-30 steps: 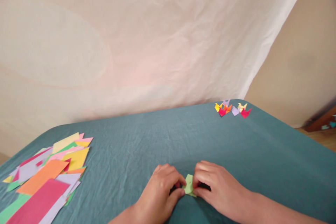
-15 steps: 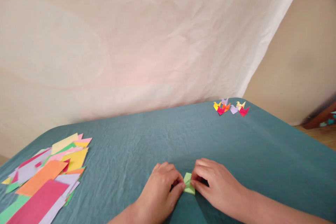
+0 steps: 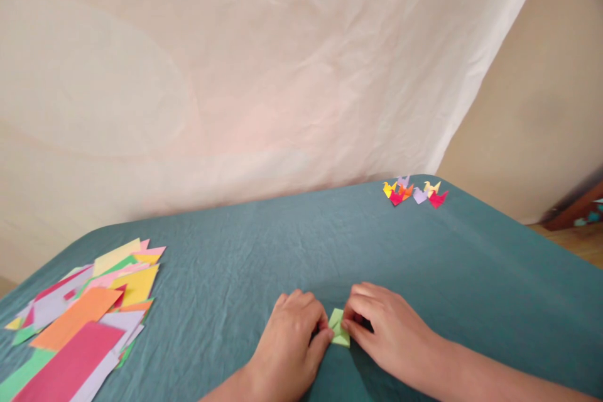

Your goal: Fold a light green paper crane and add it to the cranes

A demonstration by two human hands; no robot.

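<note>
A small, partly folded piece of light green paper (image 3: 339, 328) lies on the teal tablecloth (image 3: 264, 251) near the front edge. My left hand (image 3: 289, 339) pinches its left side with thumb and fingers. From the other side, my right hand (image 3: 386, 333) presses and grips its right edge. Both hands rest on the cloth, fingertips nearly touching over the paper. Much of the paper is hidden between the fingers.
A loose pile of coloured paper sheets (image 3: 80, 317) covers the front left of the table. Several small folded paper figures (image 3: 414, 191) sit in a cluster at the far right corner. A pale crumpled backdrop (image 3: 245, 75) hangs behind; wooden furniture (image 3: 577, 207) shows at the right edge.
The hands have closed slightly tighter on the green paper, which now looks smaller and more folded. The view shifted a little; nothing else moved.
</note>
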